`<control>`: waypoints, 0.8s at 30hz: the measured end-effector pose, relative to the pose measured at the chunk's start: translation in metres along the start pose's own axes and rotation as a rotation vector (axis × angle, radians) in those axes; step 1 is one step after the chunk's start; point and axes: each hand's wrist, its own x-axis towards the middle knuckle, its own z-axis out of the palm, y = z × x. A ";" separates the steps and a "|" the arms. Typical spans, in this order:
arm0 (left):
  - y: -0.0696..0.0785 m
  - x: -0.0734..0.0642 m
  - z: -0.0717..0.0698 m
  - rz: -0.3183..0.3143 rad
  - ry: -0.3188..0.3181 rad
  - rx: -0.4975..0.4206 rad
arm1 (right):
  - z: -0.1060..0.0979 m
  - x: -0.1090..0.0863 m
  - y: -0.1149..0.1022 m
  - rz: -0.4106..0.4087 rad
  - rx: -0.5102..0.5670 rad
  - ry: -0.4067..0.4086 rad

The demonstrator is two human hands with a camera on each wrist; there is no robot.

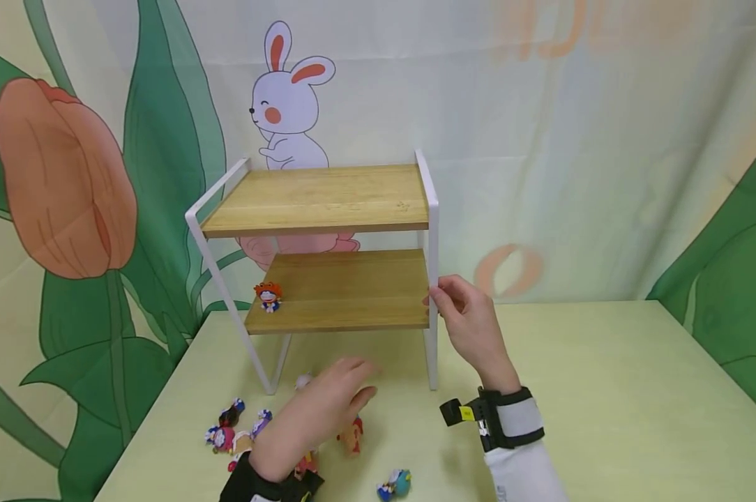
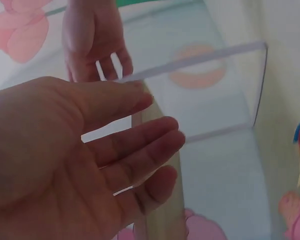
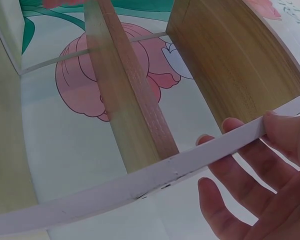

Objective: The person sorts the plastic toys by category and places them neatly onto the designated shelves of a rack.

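Note:
A two-tier rack with wooden boards and a white frame stands on the table. My right hand grips the rack's right front upright beside the lower board; in the right wrist view the thumb lies on the bar, with fingers curled around it. My left hand reaches in front of the rack, holding nothing, its fingers loosely bent in the left wrist view. Below it and partly hidden by its forearm lie several small toy figures. An orange-haired figure stands at the lower board's left end.
A blue-and-teal figure lies near the front of the pale table. Nearer the rack is an orange-and-red figure. Behind the table hangs a printed curtain with a rabbit and tulips.

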 end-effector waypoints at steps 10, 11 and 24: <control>0.019 0.003 0.025 0.013 -0.267 -0.047 | -0.001 -0.001 -0.001 -0.012 -0.007 -0.003; 0.020 0.004 0.028 0.007 -0.300 -0.055 | -0.001 -0.002 0.000 -0.009 -0.010 0.002; 0.034 0.003 0.045 -0.110 -0.538 -0.069 | 0.001 -0.002 0.002 -0.020 0.005 0.004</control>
